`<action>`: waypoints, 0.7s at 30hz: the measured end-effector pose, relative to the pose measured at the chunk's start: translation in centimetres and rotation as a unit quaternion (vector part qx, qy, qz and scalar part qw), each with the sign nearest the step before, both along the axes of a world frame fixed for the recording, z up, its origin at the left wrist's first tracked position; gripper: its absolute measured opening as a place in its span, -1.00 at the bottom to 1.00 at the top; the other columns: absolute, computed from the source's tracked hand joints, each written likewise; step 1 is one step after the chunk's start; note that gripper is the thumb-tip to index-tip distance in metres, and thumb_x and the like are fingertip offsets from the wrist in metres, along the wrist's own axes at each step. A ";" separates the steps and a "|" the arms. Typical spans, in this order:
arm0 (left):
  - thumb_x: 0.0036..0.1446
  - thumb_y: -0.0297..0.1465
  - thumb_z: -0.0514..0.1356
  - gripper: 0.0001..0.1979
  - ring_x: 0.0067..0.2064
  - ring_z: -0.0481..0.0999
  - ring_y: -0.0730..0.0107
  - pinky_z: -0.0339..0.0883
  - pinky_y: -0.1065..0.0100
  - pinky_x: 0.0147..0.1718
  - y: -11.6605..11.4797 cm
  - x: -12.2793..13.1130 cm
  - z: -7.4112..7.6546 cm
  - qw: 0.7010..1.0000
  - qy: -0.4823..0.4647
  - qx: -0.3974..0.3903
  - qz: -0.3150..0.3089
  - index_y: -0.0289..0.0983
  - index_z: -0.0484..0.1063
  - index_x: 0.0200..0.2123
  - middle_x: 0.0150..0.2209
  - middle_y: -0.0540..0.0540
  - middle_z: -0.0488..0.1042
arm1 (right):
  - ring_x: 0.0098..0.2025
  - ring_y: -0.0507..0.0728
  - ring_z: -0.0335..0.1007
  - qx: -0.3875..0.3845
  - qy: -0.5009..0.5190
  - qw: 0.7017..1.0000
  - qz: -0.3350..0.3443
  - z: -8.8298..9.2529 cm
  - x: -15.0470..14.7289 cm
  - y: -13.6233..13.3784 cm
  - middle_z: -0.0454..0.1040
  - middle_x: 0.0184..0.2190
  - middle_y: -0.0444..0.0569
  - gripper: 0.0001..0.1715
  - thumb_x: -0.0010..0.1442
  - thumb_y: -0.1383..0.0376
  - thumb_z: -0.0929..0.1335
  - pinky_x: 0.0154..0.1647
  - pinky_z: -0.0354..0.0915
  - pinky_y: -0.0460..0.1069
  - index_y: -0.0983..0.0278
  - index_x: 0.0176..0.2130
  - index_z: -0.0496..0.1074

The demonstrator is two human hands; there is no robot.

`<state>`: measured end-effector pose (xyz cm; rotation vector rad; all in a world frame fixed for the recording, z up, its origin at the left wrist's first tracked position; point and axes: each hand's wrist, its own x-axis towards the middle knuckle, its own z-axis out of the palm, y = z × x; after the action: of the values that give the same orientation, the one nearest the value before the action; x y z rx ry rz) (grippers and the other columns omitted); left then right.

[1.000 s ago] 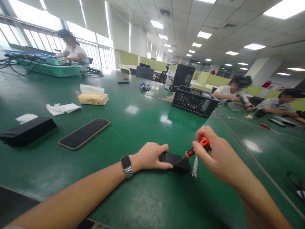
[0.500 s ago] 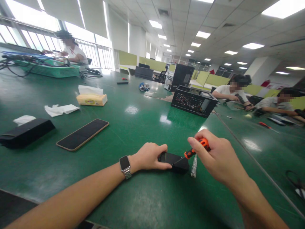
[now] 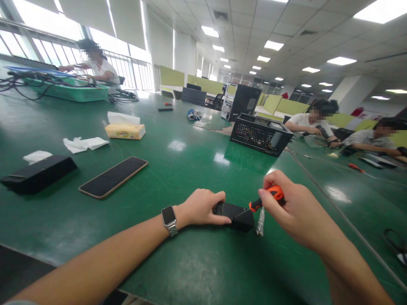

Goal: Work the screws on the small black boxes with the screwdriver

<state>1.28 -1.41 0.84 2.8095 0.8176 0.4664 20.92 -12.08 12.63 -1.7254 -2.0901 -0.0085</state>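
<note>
My left hand (image 3: 206, 208), with a watch (image 3: 169, 220) at the wrist, grips the left end of a small black box (image 3: 243, 219) lying on the green table. My right hand (image 3: 291, 207) is closed around the orange and black handle of a screwdriver (image 3: 273, 195). Its thin shaft slants down to the left, and the tip meets the top of the box near my left thumb. Just right of the box lies a clear, slim tool (image 3: 260, 222), perhaps a second screwdriver. What kind of device the box is, I cannot tell.
To the left are a phone (image 3: 113, 178), a larger black case (image 3: 40, 174), crumpled tissue (image 3: 85, 144) and a tissue pack (image 3: 125, 131). Ahead stands an open computer case (image 3: 259, 134). A green basket (image 3: 79, 94) with cables sits far left. Other people work at the table's far sides.
The fingers of my right hand have shifted and curled more on the screwdriver handle. My left hand and the black box hold their place; the whole view has moved slightly.
</note>
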 end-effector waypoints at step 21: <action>0.01 0.07 0.21 -0.53 -0.50 0.42 0.35 -0.02 0.44 -0.56 -0.1 0.0 0.3 1.000 -0.005 -0.031 0.003 -0.21 0.34 -0.27 -0.53 0.03 0.40 | -0.51 0.06 0.26 -0.021 0.020 0.999 0.021 0.1 0.0 0.0 0.39 -0.55 -0.18 -0.76 0.24 0.08 0.23 -0.49 0.04 -0.07 0.17 -0.32 0.31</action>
<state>1.29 -1.50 1.13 2.7474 0.8251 0.4482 20.88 -12.13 12.73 -1.6919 -2.1113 0.0820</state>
